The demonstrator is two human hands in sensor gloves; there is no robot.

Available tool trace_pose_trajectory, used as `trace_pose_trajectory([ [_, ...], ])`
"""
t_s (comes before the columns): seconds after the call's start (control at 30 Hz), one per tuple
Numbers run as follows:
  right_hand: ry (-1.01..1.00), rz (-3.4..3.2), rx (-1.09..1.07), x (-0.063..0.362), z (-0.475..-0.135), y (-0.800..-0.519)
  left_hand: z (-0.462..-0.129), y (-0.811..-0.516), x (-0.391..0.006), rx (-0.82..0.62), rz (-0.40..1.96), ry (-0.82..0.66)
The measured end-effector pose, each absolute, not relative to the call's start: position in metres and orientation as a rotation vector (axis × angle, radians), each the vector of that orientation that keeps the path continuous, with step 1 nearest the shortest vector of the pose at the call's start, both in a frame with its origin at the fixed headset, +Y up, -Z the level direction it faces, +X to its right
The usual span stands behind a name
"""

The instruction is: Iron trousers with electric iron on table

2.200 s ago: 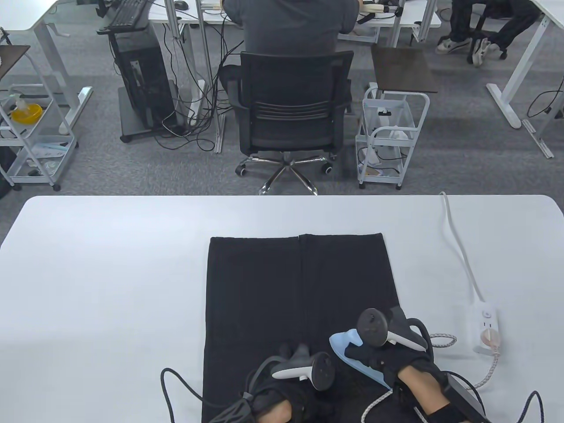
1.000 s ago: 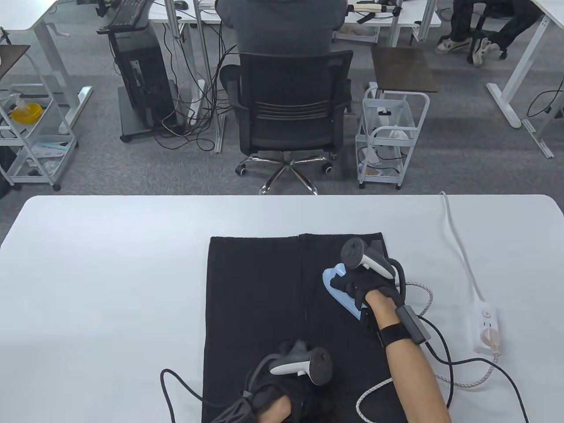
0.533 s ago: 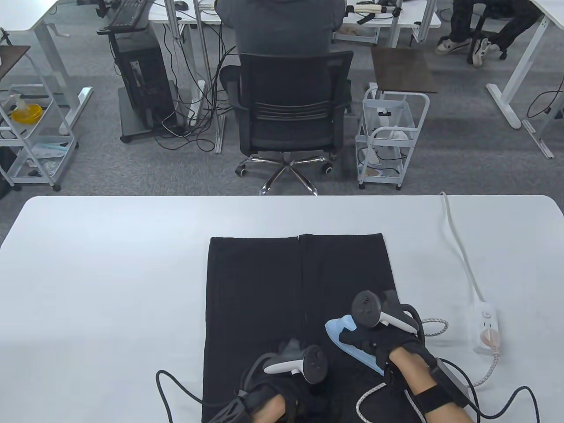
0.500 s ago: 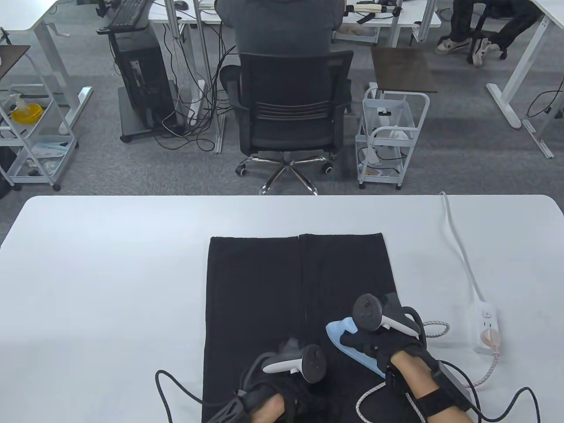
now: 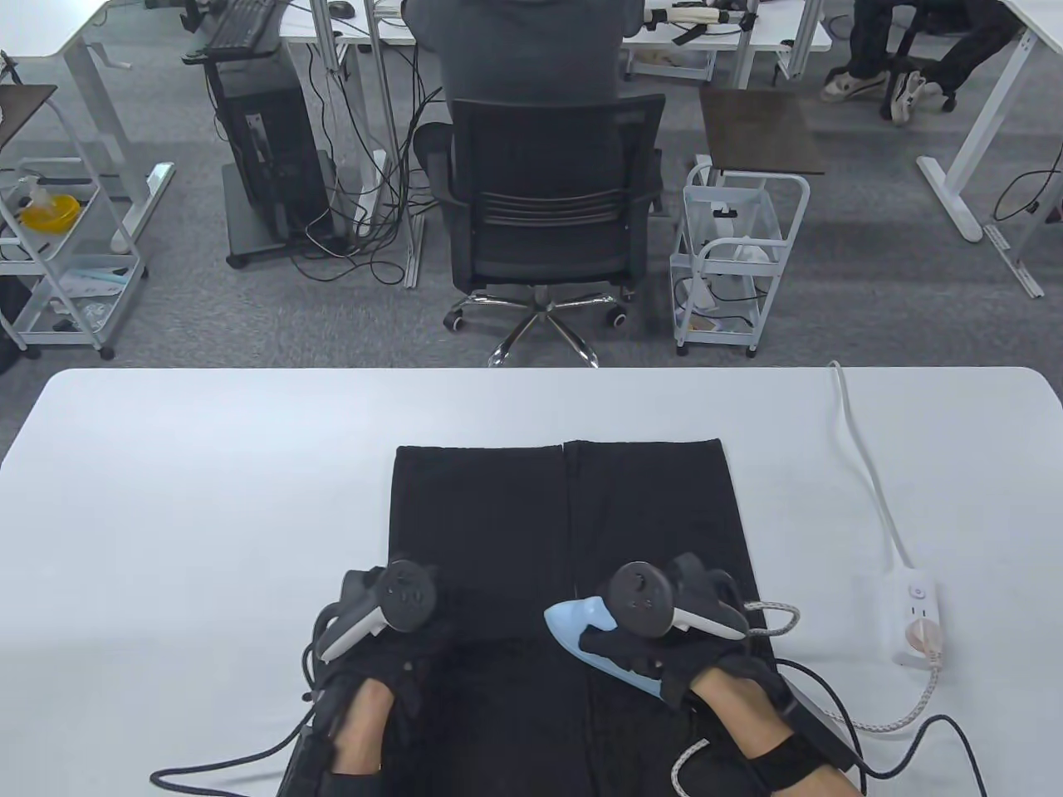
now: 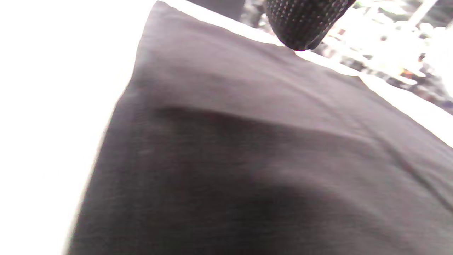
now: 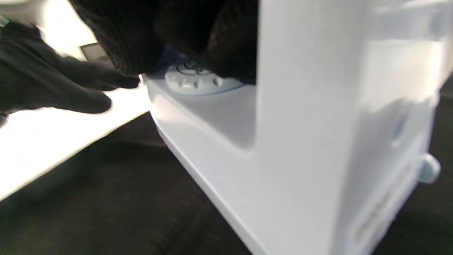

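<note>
Since half a second ago, both hands have shifted toward the left side of the table view: the right hand (image 5: 639, 656) has slid the pale blue electric iron (image 5: 581, 635) from the right trouser leg to just beside the centre seam, and the left hand (image 5: 390, 656) has moved from near the seam out to the left leg, close to its outer edge

Right-hand fingers curl round the iron's handle, gripping it; in the right wrist view the gloved fingers (image 7: 219, 39) sit above the iron's white dial (image 7: 193, 79), with the soleplate flat on the dark cloth. Whether the left hand lies flat or curled, I cannot tell; one gloved fingertip (image 6: 300, 24) hangs over the fabric in the left wrist view

Black trousers (image 5: 490, 515) lie flat on the white table (image 5: 191, 498), legs pointing away from the person. A braided cord (image 5: 905, 706) runs from the iron to the white power strip (image 5: 913, 618) on the right
</note>
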State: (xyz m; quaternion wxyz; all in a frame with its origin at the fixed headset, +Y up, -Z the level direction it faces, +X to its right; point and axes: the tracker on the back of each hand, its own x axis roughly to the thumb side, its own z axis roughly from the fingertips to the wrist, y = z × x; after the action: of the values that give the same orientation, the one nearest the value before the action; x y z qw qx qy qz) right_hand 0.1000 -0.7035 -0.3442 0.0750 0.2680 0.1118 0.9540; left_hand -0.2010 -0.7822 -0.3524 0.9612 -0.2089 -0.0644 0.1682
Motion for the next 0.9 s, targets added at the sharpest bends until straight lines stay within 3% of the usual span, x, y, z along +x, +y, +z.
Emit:
trace_pose_trajectory([
  [0.17,0.352,2.828,0.961,0.037,-0.343,-0.698,-0.356,-0.812,-0.223,-0.560,0.488,-0.042],
  [0.33,0.508,2.849,1.003,-0.007,-0.358,-0.734,-0.358,-0.824,-0.217,-0.689,0.437,-0.013],
  [0.5,0.565,2.954,0.945,-0.024,-0.388,-0.762,-0.360,-0.828,-0.218,-0.689,0.428,-0.003],
  [0.9,0.517,3.009,0.518,-0.038,-0.501,-0.760,-0.362,-0.827,-0.217,-0.691,0.421,0.004],
])
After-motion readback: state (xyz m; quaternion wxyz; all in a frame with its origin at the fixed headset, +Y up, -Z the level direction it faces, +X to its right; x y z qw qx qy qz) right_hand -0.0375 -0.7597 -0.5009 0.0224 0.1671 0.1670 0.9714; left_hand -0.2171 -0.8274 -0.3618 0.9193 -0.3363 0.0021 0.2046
